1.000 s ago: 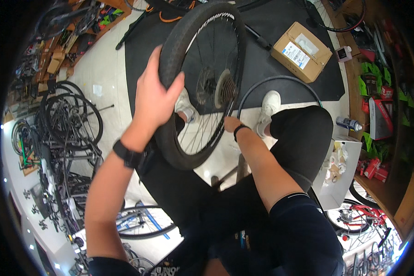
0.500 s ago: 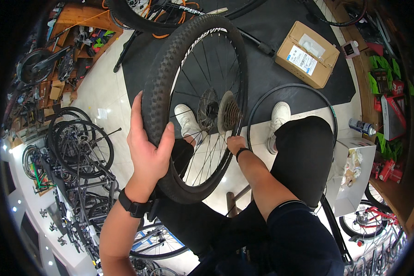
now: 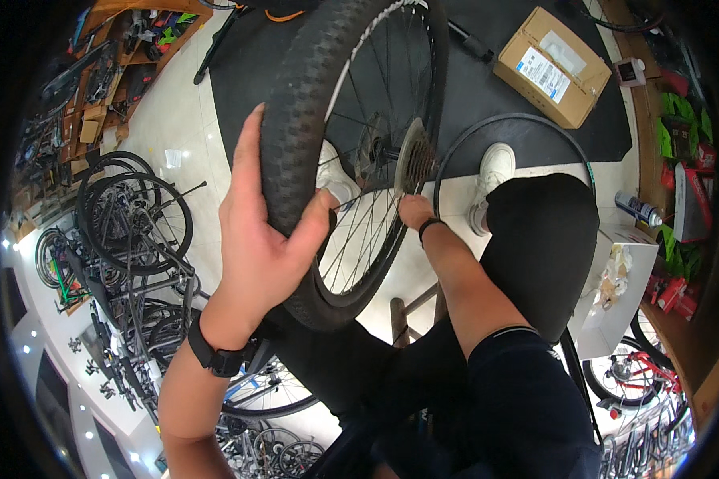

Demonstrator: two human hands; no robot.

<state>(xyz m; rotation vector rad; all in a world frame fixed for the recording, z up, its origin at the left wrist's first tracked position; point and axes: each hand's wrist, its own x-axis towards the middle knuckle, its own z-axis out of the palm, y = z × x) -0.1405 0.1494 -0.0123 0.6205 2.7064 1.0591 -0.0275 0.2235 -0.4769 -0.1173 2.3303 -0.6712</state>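
A bicycle wheel with a knobbly black tyre (image 3: 287, 132) stands upright between my legs. My left hand (image 3: 264, 239) grips the tyre on its near left side, with the fingers along the outside and the thumb toward the rim. On the hub, the stepped silver cassette (image 3: 411, 160) faces right, and a disc rotor (image 3: 370, 152) sits to its left. My right hand (image 3: 415, 210) is closed just below the cassette, beside the spokes. Its fingertips are hidden, so what they hold cannot be made out.
A cardboard box (image 3: 553, 68) lies on the dark mat (image 3: 471, 88). A loose thin black tyre (image 3: 527, 116) rests by my right foot. At right are a spray can (image 3: 638, 209) and an open white carton (image 3: 615, 291). Parked bicycles (image 3: 136, 215) crowd the left.
The view has shifted, so the floor and box appear higher. The wheel looks larger and closer, its top now cut off by the frame edge. Both hands keep their places at the wheel.
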